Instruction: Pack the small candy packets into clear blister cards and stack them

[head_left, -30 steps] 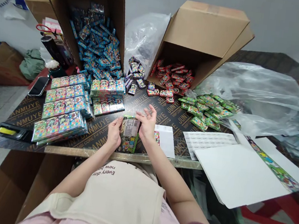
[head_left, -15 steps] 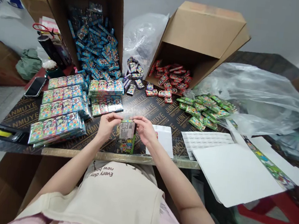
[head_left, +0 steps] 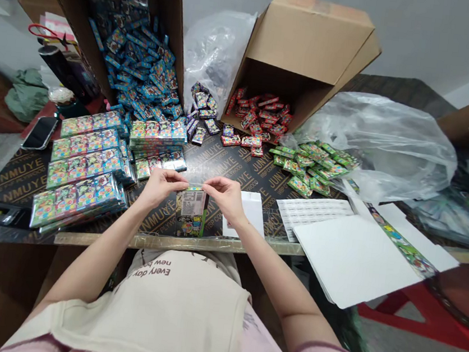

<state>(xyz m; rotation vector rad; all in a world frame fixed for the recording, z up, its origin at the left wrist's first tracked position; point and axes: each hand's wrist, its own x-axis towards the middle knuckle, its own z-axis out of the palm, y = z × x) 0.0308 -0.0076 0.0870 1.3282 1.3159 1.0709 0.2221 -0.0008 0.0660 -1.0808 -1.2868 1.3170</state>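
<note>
Near the table's front edge stands or lies a flat, black-and-green printed pack (head_left: 190,219) in clear plastic, with a pale printed panel on its upper part. My left hand (head_left: 163,188) pinches the left side of the clear film along its top edge. Opposite it, my right hand (head_left: 227,199) pinches the right side of the same edge, thumb and fingertips together. The fingertips are a short gap apart. A white paper (head_left: 251,214) lies beside my right wrist, partly covered by it.
Wrapped colourful packs (head_left: 79,198) are stacked at left. Behind are a carton (head_left: 180,40) of blue packets and a carton (head_left: 300,42) of red ones. Green packets (head_left: 311,168), a plastic bag (head_left: 390,143) and white sheets (head_left: 356,257) lie at right. A phone (head_left: 39,133) rests far left.
The view has shifted, so the scene sits a little further left and higher. Both hands keep pinching the film at the pack's top, with the fingertips slightly farther above the printed panel.
</note>
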